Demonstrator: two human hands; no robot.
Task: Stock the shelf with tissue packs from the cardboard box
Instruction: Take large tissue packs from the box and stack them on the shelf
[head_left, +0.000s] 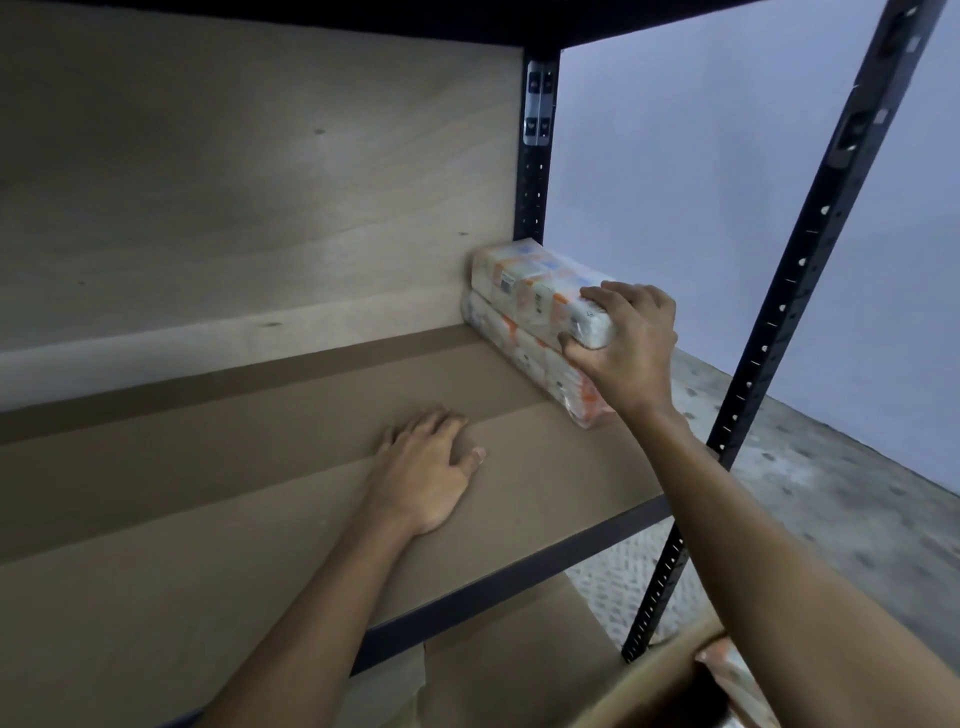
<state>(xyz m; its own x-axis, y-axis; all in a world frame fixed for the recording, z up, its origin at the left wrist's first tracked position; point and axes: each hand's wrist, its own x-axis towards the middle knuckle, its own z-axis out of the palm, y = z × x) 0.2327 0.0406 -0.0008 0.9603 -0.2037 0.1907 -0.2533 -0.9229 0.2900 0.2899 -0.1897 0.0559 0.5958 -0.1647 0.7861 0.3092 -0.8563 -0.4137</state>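
Two white-and-orange tissue packs are stacked in the far right corner of the shelf board (260, 467). My right hand (628, 348) grips the near end of the upper tissue pack (530, 286), which lies on the lower tissue pack (524, 353). My left hand (431, 467) rests flat on the shelf board, fingers spread, holding nothing. At the bottom right, the cardboard box (660, 686) shows its rim, with another tissue pack (727, 670) partly visible inside behind my right forearm.
A wooden back panel (260, 182) closes the rear of the shelf. Black metal uprights stand at the back right (535, 156) and front right (779, 322). Beyond them lie a pale wall and grey speckled floor (831, 493). Cardboard lies on the level below (509, 649).
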